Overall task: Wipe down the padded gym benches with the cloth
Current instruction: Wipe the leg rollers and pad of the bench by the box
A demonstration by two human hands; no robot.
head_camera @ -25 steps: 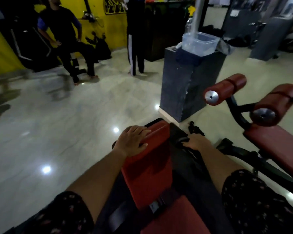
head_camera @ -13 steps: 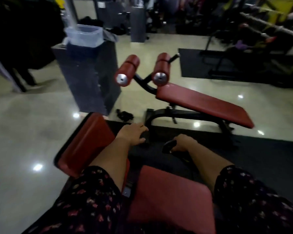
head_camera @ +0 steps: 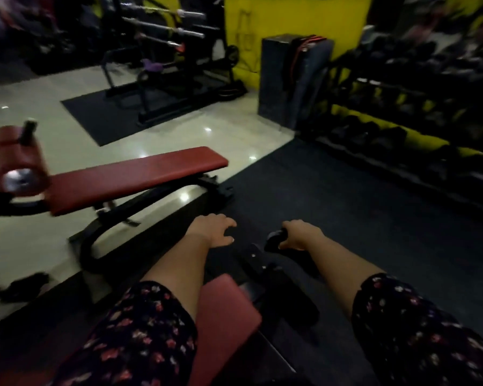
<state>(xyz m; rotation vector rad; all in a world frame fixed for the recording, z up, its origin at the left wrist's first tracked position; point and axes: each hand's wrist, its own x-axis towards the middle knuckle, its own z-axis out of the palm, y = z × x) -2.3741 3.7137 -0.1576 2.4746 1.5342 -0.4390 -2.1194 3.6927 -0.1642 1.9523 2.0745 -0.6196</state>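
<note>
1. The nearest padded bench [head_camera: 229, 310] shows as a red cushion low in the middle of the view. It lies between the two forearms and closer to the person than either hand.
2. The left forearm crosses the cushion's left edge. Neither hand touches the red padding.
3. A black metal frame [head_camera: 258, 264] runs forward from the cushion toward the right hand.
4. The right hand [head_camera: 301, 235] has its fingers curled round a dark object [head_camera: 273, 240] at the far end of that frame. Whether this is a cloth or a handle cannot be told.
5. The left hand [head_camera: 214, 229] is palm down with its fingers loosely spread and holds nothing. It is over the dark floor mat [head_camera: 346, 218]; contact cannot be told.
6. A second bench [head_camera: 134, 176] with a long red pad stands left of the left hand and apart from it, with a blurred red roller [head_camera: 17, 160] at its far left end.
7. Both arms wear dark floral sleeves [head_camera: 140, 330].
8. Beyond are the pale tiled floor [head_camera: 234, 129], a grey pillar [head_camera: 276, 79], a yellow wall [head_camera: 290, 15], and a dumbbell rack [head_camera: 402, 107] on the right.
</note>
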